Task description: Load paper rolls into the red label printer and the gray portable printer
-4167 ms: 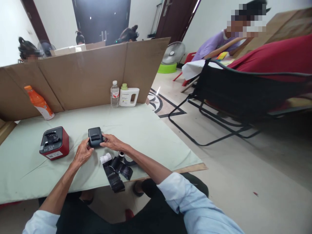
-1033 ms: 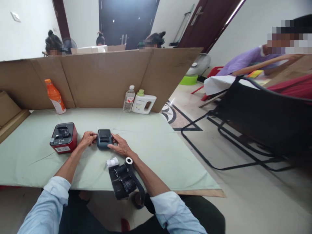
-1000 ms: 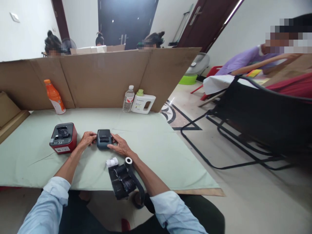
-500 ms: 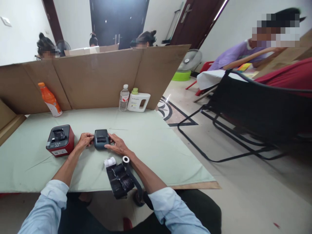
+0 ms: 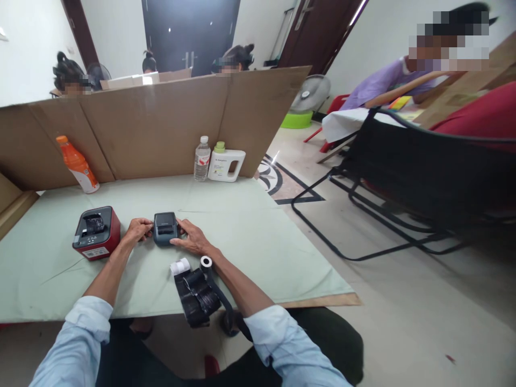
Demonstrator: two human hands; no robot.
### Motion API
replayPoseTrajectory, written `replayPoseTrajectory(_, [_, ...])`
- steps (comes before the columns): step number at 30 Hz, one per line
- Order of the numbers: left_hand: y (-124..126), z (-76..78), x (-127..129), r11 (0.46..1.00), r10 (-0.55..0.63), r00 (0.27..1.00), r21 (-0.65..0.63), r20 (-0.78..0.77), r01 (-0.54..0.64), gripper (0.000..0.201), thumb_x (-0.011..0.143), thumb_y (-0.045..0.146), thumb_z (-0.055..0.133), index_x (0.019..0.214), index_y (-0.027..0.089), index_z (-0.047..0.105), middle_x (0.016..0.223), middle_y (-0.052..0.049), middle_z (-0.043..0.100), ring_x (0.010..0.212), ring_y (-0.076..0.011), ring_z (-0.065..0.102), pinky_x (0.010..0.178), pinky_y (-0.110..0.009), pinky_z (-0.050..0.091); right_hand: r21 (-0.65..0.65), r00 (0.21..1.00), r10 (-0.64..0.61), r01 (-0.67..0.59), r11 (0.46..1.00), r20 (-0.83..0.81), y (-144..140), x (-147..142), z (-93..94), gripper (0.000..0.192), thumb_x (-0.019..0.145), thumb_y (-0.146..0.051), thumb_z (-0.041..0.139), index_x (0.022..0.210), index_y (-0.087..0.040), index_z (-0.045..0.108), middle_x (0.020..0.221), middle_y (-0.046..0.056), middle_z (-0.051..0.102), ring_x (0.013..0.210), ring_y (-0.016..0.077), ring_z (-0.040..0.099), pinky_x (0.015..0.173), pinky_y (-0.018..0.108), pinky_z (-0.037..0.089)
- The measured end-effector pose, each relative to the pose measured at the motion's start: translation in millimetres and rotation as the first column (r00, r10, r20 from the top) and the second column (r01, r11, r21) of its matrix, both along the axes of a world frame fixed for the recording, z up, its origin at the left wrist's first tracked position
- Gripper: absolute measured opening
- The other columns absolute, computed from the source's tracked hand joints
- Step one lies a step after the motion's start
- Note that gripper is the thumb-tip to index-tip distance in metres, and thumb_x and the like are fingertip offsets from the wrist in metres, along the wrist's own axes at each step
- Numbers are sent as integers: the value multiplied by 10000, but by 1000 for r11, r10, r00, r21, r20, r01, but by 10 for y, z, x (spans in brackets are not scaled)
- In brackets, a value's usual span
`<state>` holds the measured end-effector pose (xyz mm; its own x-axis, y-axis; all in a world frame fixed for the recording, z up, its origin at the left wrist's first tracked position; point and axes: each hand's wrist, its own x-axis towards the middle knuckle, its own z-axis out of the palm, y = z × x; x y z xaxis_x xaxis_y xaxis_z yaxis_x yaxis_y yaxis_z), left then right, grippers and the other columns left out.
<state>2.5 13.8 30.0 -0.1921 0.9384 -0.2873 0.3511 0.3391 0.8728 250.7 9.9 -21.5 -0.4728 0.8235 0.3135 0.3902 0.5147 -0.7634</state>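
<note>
A small dark portable label printer [image 5: 165, 235] rests on the green cloth in front of me. My right hand [image 5: 194, 236] grips its right side, thumb along the front edge and fingers behind. Against its left side, my left hand [image 5: 139, 230] is closed in a pinch; what lies between the fingertips is too small to make out. To the left stands a larger red and black printer [image 5: 115, 231] with black paper on top. Near my right forearm, a roll with a white core [image 5: 206, 262] and unrolled black label strip [image 5: 197, 298] hang over the table's front edge.
An orange bottle [image 5: 78, 166], a clear water bottle [image 5: 202, 160] and a white jug [image 5: 226, 164] stand along the cardboard partition [image 5: 157, 129]. A black folding chair [image 5: 423, 177] is at the right, with a person in purple [image 5: 381, 83] beyond it.
The view has shifted slightly, so everything sits a little further left. Both hands keep their places at the small printer.
</note>
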Motion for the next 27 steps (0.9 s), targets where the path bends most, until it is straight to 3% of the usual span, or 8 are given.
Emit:
replayPoseTrajectory(8, [91,-24,-18,998,29,999,-51,-16,-30,137,750,235,788,826,143,720,519,-3,639,425,-113,573,386,-183,331,3,1000,-12,12,1000,-3,2,15,-11,834,839,-517,782,1555,-222,472,1107,64,608,917,213,599,906,385,523])
replayPoseTrajectory(16, [131,-20,10,999,34,998,-40,-55,-36,133,690,217,781,781,147,713,541,-15,658,421,-126,575,391,-194,334,10,1000,-20,20,1000,-5,23,-2,-44,834,835,-516,791,1557,-264,460,1129,65,618,932,220,604,914,389,523])
replayPoseTrajectory(19, [58,28,32,1000,10,999,30,-53,-8,156,695,243,781,790,140,711,593,-22,678,462,-122,593,411,-189,367,24,1000,-21,21,999,5,33,-15,-37,824,832,-505,797,1544,-248,472,1120,63,619,923,214,605,906,379,523])
replayPoseTrajectory(24, [-136,10,26,980,-28,999,196,-30,34,355,737,365,777,1006,136,737,731,-39,716,661,-162,675,551,-222,505,41,1000,-4,4,999,-2,33,-11,-15,796,846,-510,783,1531,-239,482,1117,63,619,923,216,608,899,381,522])
replayPoseTrajectory(27, [-187,-23,-9,922,-103,992,368,-68,121,405,741,418,773,1041,146,750,937,-84,745,805,-192,696,677,-274,559,36,1000,-6,6,999,0,28,-2,-16,796,844,-521,784,1525,-237,486,1115,64,619,923,217,610,899,379,523])
